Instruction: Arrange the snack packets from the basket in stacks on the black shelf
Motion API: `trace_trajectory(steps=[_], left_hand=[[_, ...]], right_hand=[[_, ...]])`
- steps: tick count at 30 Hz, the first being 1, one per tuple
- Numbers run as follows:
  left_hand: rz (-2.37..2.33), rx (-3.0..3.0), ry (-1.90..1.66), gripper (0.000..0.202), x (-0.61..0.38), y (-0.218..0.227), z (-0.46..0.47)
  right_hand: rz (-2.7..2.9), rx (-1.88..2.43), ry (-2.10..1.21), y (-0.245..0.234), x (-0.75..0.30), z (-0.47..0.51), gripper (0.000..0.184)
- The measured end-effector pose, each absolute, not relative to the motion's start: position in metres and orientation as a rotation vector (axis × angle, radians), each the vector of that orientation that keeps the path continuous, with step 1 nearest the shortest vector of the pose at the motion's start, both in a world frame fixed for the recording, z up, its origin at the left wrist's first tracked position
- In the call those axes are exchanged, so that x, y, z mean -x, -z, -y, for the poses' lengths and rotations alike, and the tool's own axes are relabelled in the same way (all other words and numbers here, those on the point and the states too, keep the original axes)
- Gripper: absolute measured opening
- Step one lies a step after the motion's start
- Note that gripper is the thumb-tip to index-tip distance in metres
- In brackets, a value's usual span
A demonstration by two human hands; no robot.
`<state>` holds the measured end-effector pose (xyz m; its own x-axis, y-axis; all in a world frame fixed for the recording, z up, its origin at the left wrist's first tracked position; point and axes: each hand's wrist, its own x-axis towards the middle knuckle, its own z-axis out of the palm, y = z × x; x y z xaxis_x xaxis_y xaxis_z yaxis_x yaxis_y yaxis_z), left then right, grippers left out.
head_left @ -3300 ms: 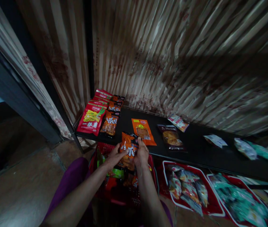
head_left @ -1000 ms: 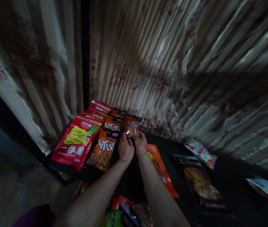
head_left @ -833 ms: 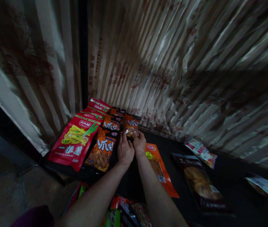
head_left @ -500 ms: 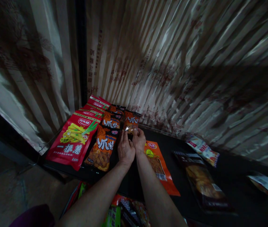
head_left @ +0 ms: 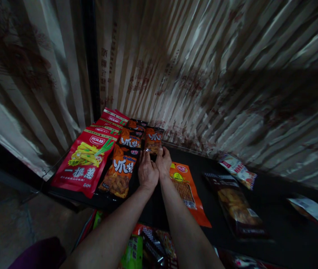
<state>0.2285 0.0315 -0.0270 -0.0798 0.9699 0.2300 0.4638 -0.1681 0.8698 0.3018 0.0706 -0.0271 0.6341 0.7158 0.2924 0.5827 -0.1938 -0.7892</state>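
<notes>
A small orange-and-black snack bag (head_left: 154,139) lies at the back of the black shelf (head_left: 151,211), near the curtain. My left hand (head_left: 148,172) has its fingers at the bag's lower left corner. On its lower right corner, my right hand (head_left: 163,163) pinches the edge between thumb and fingers. The two hands touch at the heels, and they hide part of the bag's bottom end. Left of them, a larger matching orange snack bag (head_left: 120,172) overlaps others in a row. Just right of my right hand lies a flat orange packet of brown sticks (head_left: 186,186).
Red snack bags (head_left: 87,160) overlap at the shelf's left end. A brown bread bag (head_left: 235,207), a small white packet (head_left: 237,170) and a blurred white packet (head_left: 312,211) lie on the right. Below the front edge, more packets (head_left: 132,252) show. Striped curtain (head_left: 203,74) hangs behind.
The small snack bag lies slightly flatter, with more of its lower front showing. Both hands stay at its bottom edge. The whole view has shifted a little.
</notes>
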Motion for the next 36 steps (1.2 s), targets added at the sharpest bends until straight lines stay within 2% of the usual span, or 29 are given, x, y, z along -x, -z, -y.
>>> trace_trajectory(steps=[12,22,27,31,36], left_hand=[[-1.509,-1.799,-1.211,0.055,-0.227,0.029,-0.031],[-1.534,-1.89,-1.209,0.05,-0.227,0.032,-0.031],[-1.531,-1.859,-1.232,0.046,-0.226,0.034,-0.031],[-1.509,-1.844,-1.258,0.041,-0.227,0.034,-0.03],[-1.531,-1.912,-1.128,0.04,-0.229,0.027,-0.027]], right_hand=[[1.183,1.77,-0.001,0.03,-0.306,-0.049,0.058],[0.987,1.926,-0.188,0.012,-0.344,-0.019,0.053],[1.023,1.964,-0.198,0.013,-0.349,-0.02,0.042],[1.214,1.997,-0.195,0.02,-0.353,-0.025,0.04],[1.253,1.997,-0.289,0.022,-0.361,-0.025,0.042]])
